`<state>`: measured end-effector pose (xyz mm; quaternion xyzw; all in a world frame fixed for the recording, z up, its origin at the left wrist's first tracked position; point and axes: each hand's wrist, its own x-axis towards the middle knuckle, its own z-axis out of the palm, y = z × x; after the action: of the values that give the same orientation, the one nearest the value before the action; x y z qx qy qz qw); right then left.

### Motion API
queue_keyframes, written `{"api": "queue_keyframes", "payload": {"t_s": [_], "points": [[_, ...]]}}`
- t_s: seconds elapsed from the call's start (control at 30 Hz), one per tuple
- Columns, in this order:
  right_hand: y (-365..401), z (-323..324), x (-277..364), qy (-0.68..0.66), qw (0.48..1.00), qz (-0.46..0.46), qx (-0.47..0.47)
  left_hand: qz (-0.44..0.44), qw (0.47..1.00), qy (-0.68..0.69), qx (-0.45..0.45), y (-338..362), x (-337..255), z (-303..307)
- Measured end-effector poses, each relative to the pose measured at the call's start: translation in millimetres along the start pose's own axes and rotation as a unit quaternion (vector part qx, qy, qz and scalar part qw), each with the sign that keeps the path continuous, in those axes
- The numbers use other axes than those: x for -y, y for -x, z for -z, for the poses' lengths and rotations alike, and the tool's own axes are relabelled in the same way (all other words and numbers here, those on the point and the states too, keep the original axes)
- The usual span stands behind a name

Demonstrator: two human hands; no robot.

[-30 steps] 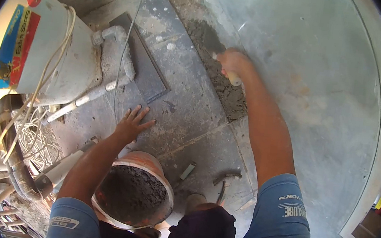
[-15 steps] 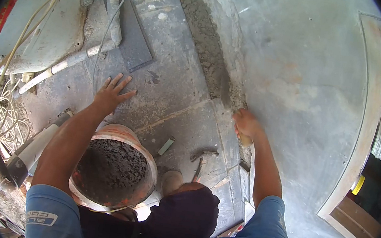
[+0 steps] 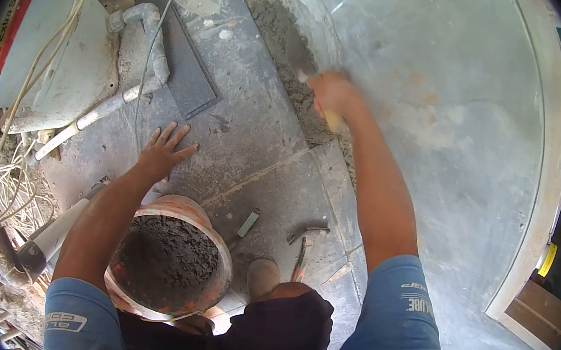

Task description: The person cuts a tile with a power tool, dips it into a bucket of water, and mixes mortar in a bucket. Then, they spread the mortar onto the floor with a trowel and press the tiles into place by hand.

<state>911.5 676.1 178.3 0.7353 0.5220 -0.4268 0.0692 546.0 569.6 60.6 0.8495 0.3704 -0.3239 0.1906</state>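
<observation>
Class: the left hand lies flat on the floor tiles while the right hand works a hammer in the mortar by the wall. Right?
No. In the head view the right hand grips a trowel; the hammer lies unheld on the tiles. The rest holds.

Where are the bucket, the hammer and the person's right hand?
bucket (image 3: 177,203), head view, orange outer wall near the rim.
hammer (image 3: 309,231), head view, its metal head.
right hand (image 3: 331,94), head view, knuckles gripping the trowel handle (image 3: 334,121).

Open tiled floor centre. Left blocked by tank, pipes, cable tangle. Near: mortar bucket, hammer, chisel clutter. Wall closes right side.
</observation>
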Motion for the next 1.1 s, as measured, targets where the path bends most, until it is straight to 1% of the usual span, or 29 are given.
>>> {"api": "queue_keyframes", "payload": {"t_s": [0.07, 0.1, 0.17, 0.2, 0.27, 0.33, 0.4, 0.47, 0.5, 0.57, 0.7, 0.77, 0.8, 0.87, 0.9, 1.03, 1.1], "points": [[-15.4, 3.7, 16.5, -0.024, 0.993, -0.117, 0.019, -0.006, 1.0, 0.0, -0.001, -0.6, -0.5, -3.9], [-19.1, 0.2, 9.1, -0.026, 0.992, -0.12, 0.022, -0.005, 1.0, 0.002, -0.012, -1.3, 0.2, -5.2], [-22.7, -10.7, -18.8, -0.026, 0.995, -0.091, 0.033, -0.013, 1.0, 0.006, -0.016, -1.6, 0.7, -8.7], [-14.4, -13.3, -31.1, -0.026, 0.994, -0.098, 0.037, -0.008, 1.0, 0.002, -0.019, -2.4, 1.2, -9.5], [20.3, -20.8, -58.2, 0.017, 0.996, -0.069, 0.061, -0.009, 1.0, -0.002, -0.024, -2.7, 0.8, -11.1], [50.6, -38.9, -81.9, -0.035, 0.992, -0.116, 0.039, -0.008, 0.999, 0.009, -0.037, -2.9, 1.8, -11.8], [67.2, -59.5, -123.9, -0.011, 0.993, -0.109, 0.04, -0.009, 0.999, 0.009, -0.04, -3.0, 1.8, -11.6], [91.4, -63.5, -139.9, -0.004, 0.987, -0.151, 0.054, -0.01, 0.999, 0.007, -0.042, -2.5, 2.6, -11.4], [102.5, -62.6, -143.9, -0.005, 0.987, -0.151, 0.053, -0.009, 0.999, 0.009, -0.041, -1.9, 1.9, -11.0], [126.6, -60.2, -146.8, -0.05, 0.976, -0.205, 0.061, -0.012, 0.999, 0.008, -0.04, -0.8, 1.2, -10.4], [159.9, -63.1, -146.9, -0.079, 0.969, -0.234, 0.031, -0.009, 1.0, 0.009, -0.021, -1.9, 0.6, -6.3], [164.7, -70.6, -153.5, 0.012, 0.991, -0.119, -0.059, -0.005, 1.0, 0.006, -0.012, -0.9, 0.1, -5.2], [162.3, -72.6, -149.5, 0.005, 0.991, -0.117, -0.058, -0.006, 1.0, 0.005, -0.008, -0.1, -1.4, -5.0], [147.0, -68.6, -129.4, 0.063, 0.991, -0.061, -0.106, 0.001, 1.0, -0.006, -0.008, -0.6, -1.3, -0.6], [133.2, -67.2, -119.5, 0.057, 0.991, -0.054, -0.11, -0.002, 1.0, -0.003, -0.004, -0.2, -2.0, 0.3], [47.8, -53.7, -64.5, 0.168, 0.977, 0.031, -0.128, -0.003, 1.0, 0.0, -0.003, 0.3, -3.1, 1.1], [11.0, -43.2, -21.6, 0.184, 0.966, 0.052, -0.176, 0.001, 1.0, -0.005, -0.002, -2.2, -2.7, -1.6]]}}
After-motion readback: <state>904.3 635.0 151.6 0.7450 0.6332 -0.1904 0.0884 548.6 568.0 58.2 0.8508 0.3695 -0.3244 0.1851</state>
